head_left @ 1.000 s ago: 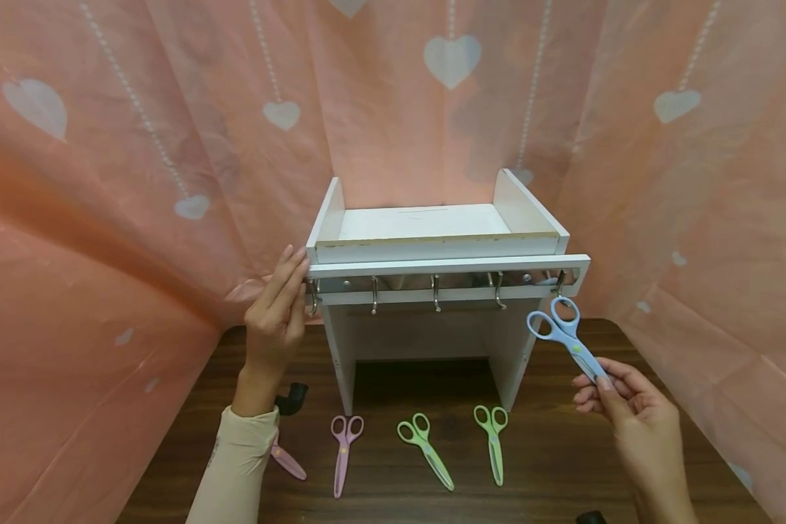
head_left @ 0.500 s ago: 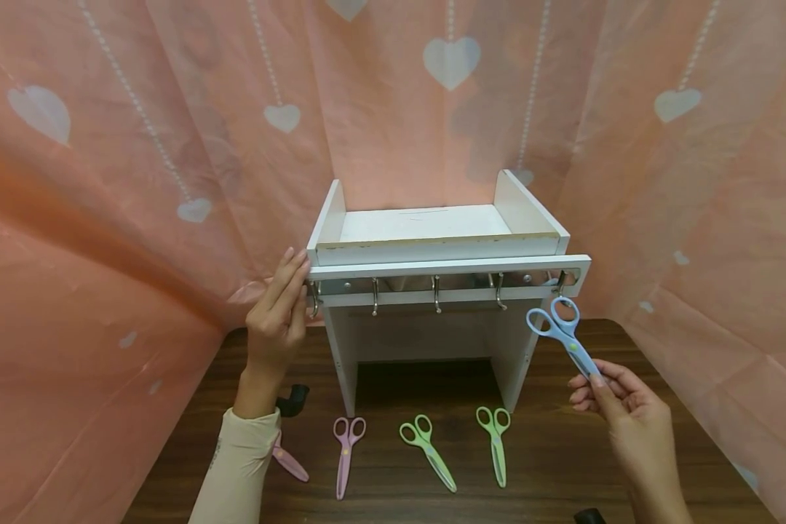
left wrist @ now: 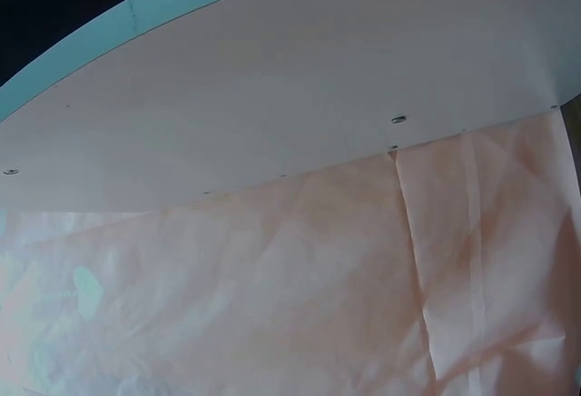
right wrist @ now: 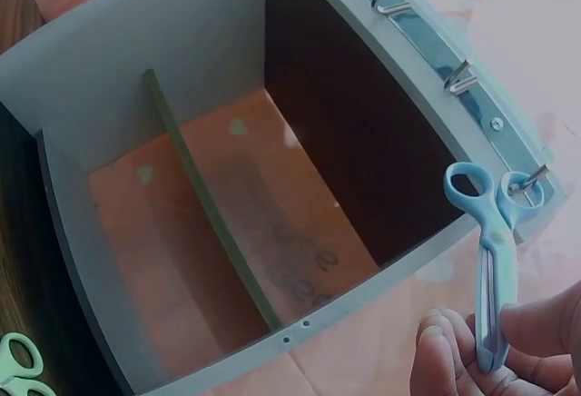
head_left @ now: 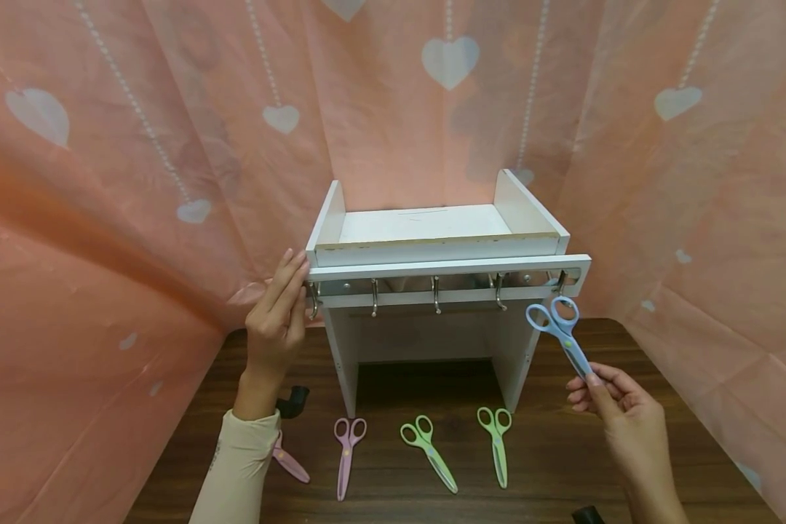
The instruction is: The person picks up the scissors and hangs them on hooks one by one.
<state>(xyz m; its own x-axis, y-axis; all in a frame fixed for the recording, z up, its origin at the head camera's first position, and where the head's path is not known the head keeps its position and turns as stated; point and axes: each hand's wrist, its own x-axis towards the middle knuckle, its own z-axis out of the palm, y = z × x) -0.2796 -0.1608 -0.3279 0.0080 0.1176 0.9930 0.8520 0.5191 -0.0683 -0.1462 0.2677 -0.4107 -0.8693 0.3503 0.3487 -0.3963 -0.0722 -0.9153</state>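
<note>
My right hand (head_left: 635, 429) pinches a pair of blue scissors (head_left: 565, 338) near the blade end, between thumb and fingers. Its handles point up to the left. In the right wrist view, one handle loop of the blue scissors (right wrist: 495, 251) is around the rightmost hook (right wrist: 531, 181) of the rail. My left hand (head_left: 276, 320) rests with straight fingers against the left end of the white hook rail (head_left: 445, 266); the left wrist view does not show the hand. On the table lie two pink scissors (head_left: 345, 458) and two green scissors (head_left: 429, 453); my sleeve partly hides one pink pair.
The rail fronts a white shelf unit (head_left: 507, 349) with raised sides, standing on a dark wooden table (head_left: 550, 466). Several metal hooks (head_left: 436, 295) line the rail. Pink curtains with hearts (head_left: 393, 145) surround the unit. A black piece (head_left: 293, 402) shows beside my left wrist.
My right hand has shifted slightly left, and the scissors' blade end has swung a little left with it. My left hand stays at the rail.
</note>
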